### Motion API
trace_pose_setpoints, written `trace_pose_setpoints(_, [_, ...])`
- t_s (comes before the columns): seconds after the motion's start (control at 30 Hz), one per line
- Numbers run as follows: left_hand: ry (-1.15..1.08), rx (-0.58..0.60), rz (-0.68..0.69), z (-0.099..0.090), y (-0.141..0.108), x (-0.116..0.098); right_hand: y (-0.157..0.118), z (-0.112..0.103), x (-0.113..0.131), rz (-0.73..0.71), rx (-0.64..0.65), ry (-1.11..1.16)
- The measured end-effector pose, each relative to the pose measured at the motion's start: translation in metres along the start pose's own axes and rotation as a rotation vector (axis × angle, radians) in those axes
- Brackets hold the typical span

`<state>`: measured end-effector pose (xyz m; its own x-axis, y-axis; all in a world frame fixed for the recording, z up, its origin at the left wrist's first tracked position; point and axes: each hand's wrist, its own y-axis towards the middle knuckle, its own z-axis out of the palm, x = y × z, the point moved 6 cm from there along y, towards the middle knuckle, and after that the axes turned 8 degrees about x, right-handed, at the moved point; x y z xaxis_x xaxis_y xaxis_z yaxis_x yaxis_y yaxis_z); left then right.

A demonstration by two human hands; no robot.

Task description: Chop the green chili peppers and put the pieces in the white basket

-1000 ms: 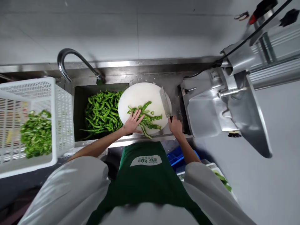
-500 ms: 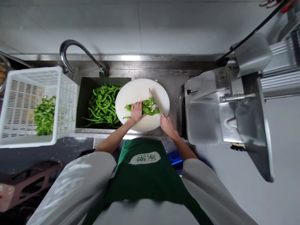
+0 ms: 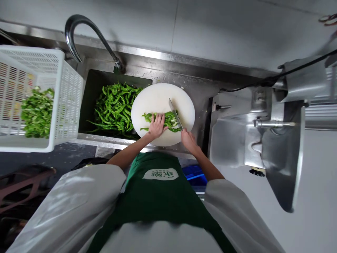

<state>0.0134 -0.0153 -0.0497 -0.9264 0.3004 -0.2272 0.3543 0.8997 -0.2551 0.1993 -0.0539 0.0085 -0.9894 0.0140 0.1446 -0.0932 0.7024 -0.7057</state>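
Note:
A white oval cutting board (image 3: 163,93) carries a bunch of long green chili peppers (image 3: 147,116), partly cut at the right end. My left hand (image 3: 157,126) presses on the bunch from above, its fingers gripping the peppers against the board. In my right hand (image 3: 189,141) is the handle of a kitchen knife (image 3: 176,113), closed fingers round it. The blade points up and away to the left, touching or just beside the cut end of the bunch; whether it reaches the board I cannot tell.
Left of the board, a dark tub (image 3: 88,95) holds many whole chili peppers (image 3: 116,105). A white plastic basket (image 3: 70,102) with cut green pieces (image 3: 38,114) stands further left. A curved faucet (image 3: 86,21) rises behind. At right stands a metal slicer (image 3: 229,140).
The head view has turned and shifted, so the surroundings appear tilted. Both hands stay at the pepper bunch, and the knife blade looks steeper and narrower than before.

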Motion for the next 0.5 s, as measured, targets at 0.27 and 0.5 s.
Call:
trace_pose_setpoints(0.27, [-0.052,-0.061,-0.064,-0.007,-0.007,0.005,-0.01,-0.019,-0.004,0.032,-0.073,0.049])
trace_pose_setpoints(0.5, [-0.106,-0.03,-0.064,-0.002,-0.002,0.001,-0.005,0.012,0.02,0.038,-0.012,0.088])
